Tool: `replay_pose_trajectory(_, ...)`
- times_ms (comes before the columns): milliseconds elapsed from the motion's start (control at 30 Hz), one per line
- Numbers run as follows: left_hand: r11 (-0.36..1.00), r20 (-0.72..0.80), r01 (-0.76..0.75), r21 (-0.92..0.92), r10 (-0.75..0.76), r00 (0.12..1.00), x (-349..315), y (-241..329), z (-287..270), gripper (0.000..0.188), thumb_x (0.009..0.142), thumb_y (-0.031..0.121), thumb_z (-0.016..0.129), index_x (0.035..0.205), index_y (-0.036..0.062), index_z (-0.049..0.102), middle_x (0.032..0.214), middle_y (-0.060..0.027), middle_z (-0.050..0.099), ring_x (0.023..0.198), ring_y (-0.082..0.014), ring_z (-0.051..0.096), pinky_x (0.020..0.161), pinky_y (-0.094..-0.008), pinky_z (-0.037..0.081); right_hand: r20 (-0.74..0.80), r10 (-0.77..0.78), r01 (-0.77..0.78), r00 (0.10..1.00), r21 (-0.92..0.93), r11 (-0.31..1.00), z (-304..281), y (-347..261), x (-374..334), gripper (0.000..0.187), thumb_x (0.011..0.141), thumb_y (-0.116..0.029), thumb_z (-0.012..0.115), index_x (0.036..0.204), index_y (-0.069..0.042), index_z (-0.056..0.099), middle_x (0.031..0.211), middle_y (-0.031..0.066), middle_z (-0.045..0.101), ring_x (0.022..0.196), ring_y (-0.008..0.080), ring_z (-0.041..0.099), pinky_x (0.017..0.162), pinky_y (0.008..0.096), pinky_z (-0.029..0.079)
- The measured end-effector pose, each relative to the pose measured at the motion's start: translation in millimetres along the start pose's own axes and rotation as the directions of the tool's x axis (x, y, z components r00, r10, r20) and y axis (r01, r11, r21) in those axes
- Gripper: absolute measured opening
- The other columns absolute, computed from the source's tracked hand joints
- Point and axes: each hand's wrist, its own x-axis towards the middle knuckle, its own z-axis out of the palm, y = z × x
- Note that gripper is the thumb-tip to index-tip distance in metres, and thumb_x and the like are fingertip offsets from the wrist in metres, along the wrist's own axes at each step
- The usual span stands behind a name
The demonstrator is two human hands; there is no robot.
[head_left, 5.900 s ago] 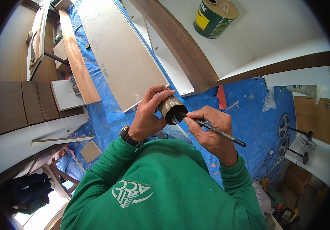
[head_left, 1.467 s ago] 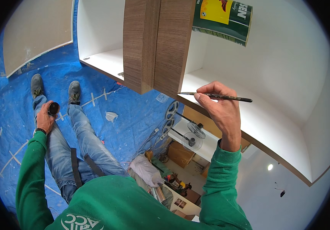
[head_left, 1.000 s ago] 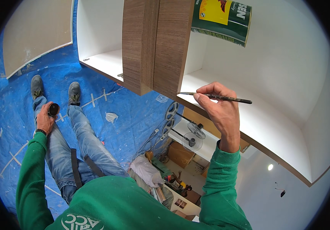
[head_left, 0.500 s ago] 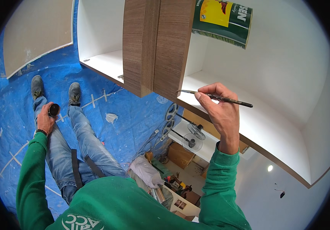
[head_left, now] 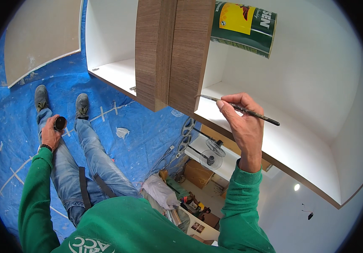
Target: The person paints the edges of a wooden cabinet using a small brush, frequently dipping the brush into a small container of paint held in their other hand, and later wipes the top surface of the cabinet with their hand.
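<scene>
A thin dark paintbrush (head_left: 255,114) is pinched between the thumb and fingers of my right hand (head_left: 246,126). Its tip touches, or nearly touches, the edge of the brown wood-grain cabinet panel (head_left: 187,55). Behind that hand opens the white interior (head_left: 291,84) of the cabinet. My left hand (head_left: 50,134), low beside my leg, is wrapped round a small round cup (head_left: 59,123) with a dark inside; what it contains I cannot make out. A green and yellow can (head_left: 246,27) lies on its side or appears sideways in the cabinet's upper part.
Blue plastic sheeting (head_left: 101,156) with strips of tape covers the floor. A standing fan (head_left: 211,158), a cardboard box (head_left: 198,173) and a heap of bags and tools (head_left: 168,194) are below the cabinet. A beige board (head_left: 42,38) lies at the upper left.
The brush tip has shifted slightly up and right along the panel edge, and the handle tilts a little more downward. My left hand with the cup has barely moved.
</scene>
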Motion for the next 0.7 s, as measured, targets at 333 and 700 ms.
replay_pose_trajectory(333, 1.000, -0.010, -0.005, 0.008, 0.005, 1.000, 1, 6, -2, 0.069, 0.069, -0.001, 0.084, 0.133, 0.0135, 0.061, 0.127, -0.0119, 0.067, 0.114, -0.0390, 0.067, 0.095, -0.0471, 0.055, 0.013, -0.011, 0.011, 1.000, -0.009, 1.000, -1, 1, 1, 0.016, 0.093, -0.012, 0.080, 0.097, 0.002, 0.075, 0.085, 0.0059, 0.074, 0.083, 0.0142, 0.069, 0.075, 0.0289, 0.054)
replay_pose_trajectory(700, 1.000, -0.013, 0.000, 0.020, 0.000, 1.000, 1, 9, -2, 0.072, 0.067, 0.004, 0.089, 0.133, 0.0141, 0.061, 0.126, -0.0113, 0.067, 0.112, -0.0392, 0.067, 0.094, -0.0474, 0.055, -0.026, 0.030, -0.029, 0.999, 0.060, 0.998, -2, -3, 2, 0.015, 0.094, -0.012, 0.079, 0.099, 0.001, 0.075, 0.086, 0.0055, 0.074, 0.085, 0.0138, 0.068, 0.077, 0.0284, 0.053)
